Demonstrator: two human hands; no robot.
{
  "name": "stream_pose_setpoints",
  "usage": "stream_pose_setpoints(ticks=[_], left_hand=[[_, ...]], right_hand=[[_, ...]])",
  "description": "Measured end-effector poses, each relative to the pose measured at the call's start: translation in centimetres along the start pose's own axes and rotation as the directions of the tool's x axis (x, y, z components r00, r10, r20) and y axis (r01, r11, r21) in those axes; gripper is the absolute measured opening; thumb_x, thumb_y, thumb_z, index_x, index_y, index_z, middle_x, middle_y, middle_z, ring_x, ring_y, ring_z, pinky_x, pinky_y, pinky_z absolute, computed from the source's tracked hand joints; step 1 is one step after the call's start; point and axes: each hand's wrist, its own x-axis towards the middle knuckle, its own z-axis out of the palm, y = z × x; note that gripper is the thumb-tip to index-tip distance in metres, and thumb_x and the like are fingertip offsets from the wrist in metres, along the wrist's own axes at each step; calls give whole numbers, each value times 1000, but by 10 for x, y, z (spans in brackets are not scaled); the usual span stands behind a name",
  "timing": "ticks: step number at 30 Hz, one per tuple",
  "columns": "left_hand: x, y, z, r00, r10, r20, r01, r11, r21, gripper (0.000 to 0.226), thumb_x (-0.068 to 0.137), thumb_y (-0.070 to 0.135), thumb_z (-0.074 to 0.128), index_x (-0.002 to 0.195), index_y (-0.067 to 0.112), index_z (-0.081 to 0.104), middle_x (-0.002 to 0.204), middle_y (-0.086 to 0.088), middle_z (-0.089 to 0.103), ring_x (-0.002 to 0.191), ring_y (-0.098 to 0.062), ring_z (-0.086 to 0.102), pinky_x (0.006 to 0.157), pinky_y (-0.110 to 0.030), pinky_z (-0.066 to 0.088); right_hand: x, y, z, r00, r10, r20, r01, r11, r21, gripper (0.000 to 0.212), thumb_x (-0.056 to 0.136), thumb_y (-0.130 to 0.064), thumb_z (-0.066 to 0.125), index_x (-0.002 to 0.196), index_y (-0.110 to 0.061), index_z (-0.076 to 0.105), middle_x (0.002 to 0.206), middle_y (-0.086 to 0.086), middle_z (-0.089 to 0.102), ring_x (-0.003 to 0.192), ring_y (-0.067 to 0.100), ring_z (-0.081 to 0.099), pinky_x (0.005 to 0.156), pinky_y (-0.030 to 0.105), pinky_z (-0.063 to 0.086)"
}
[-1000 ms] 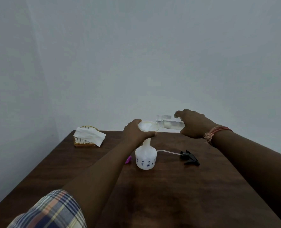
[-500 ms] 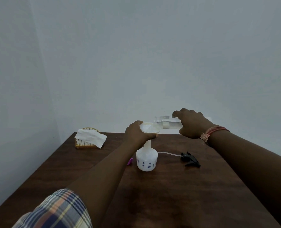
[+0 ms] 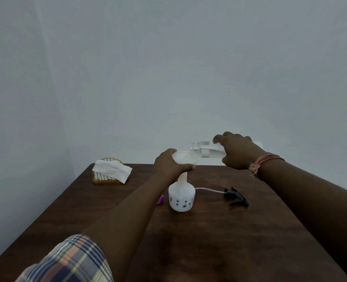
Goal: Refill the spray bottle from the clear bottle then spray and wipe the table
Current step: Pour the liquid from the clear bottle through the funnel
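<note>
A white spray bottle with small blue flowers stands on the dark wooden table. A white funnel sits in its neck, and my left hand grips the funnel's rim. My right hand holds the clear bottle tipped on its side, mouth over the funnel. The black spray head with its clear tube lies on the table to the right of the spray bottle. A white cloth drapes over a gold wire holder at the back left.
A small purple object lies just left of the spray bottle, partly behind my left forearm. The gold wire holder stands near the table's back left corner. A pale wall rises right behind the table.
The clear bottle and my right hand have shifted slightly left and up, mouth closer over the funnel. My left hand stays on the funnel.
</note>
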Motion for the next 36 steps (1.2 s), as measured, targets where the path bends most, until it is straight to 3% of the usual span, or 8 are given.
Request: stream_pose_setpoints(ticks=[13, 36], left_hand=[[-1, -1, 0, 1000, 3, -1, -3, 1000, -8, 91, 67, 47, 90, 142, 14, 52, 137, -3, 61, 123, -22, 57, 101, -37, 51], [0, -1, -3, 1000, 2, -19, -4, 998, -65, 90, 64, 50, 90, 139, 15, 54, 133, -2, 63, 119, -22, 60, 99, -39, 52]], right_hand=[[0, 3, 3, 1000, 27, -5, -26, 990, 139, 60, 80, -10, 62, 136, -27, 47, 129, 1, 54, 112, 28, 59, 96, 43, 40], [-3, 3, -6, 1000, 16, -9, -16, 999, 31, 61, 81, -9, 59, 138, -26, 46, 131, 2, 53, 110, 29, 59, 93, 44, 40]])
